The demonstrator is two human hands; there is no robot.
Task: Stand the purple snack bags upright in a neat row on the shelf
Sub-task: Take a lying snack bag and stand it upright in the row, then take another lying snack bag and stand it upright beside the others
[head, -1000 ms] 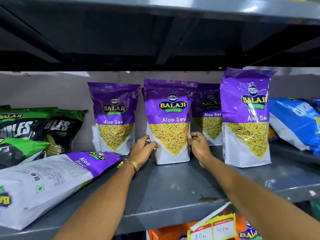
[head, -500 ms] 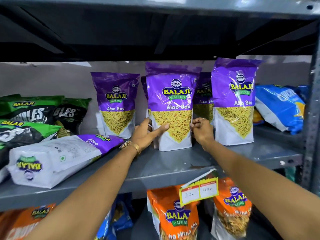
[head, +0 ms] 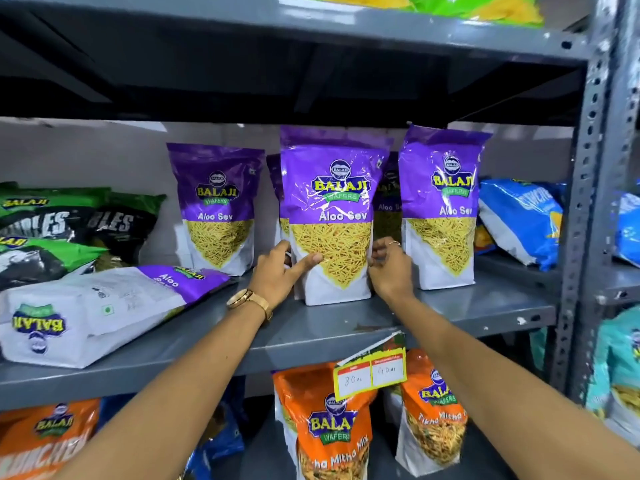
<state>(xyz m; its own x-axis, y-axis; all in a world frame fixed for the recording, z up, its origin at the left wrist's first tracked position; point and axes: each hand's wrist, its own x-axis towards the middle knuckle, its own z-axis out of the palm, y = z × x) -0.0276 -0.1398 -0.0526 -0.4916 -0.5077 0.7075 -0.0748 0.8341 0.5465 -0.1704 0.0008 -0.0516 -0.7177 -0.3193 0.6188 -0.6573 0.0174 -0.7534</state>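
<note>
Head view: purple bag (head: 330, 216) between hands' grip (head: 337, 268).

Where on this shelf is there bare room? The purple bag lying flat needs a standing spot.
Bare shelf shows in front of the right purple bag, and between the left standing bag and the held middle bag, where the left hand passes. The lying bag crowds the left end.

Shelf (head: 311, 327): grey metal, price tag (head: 370, 372) hanging off front edge.
Middle bag (head: 332, 216): purple, upright, base on shelf.
Left hand (head: 280, 271): on bag's left side, thumb across front; gold watch (head: 249, 301) on wrist.
Right hand (head: 389, 268): fingers curled on bag's right edge.
Other purple bags: one upright to the left (head: 216, 206), one to the right (head: 441, 206), one lying flat at far left (head: 104, 306).
Behind: more purple bags, partly hidden.
</note>
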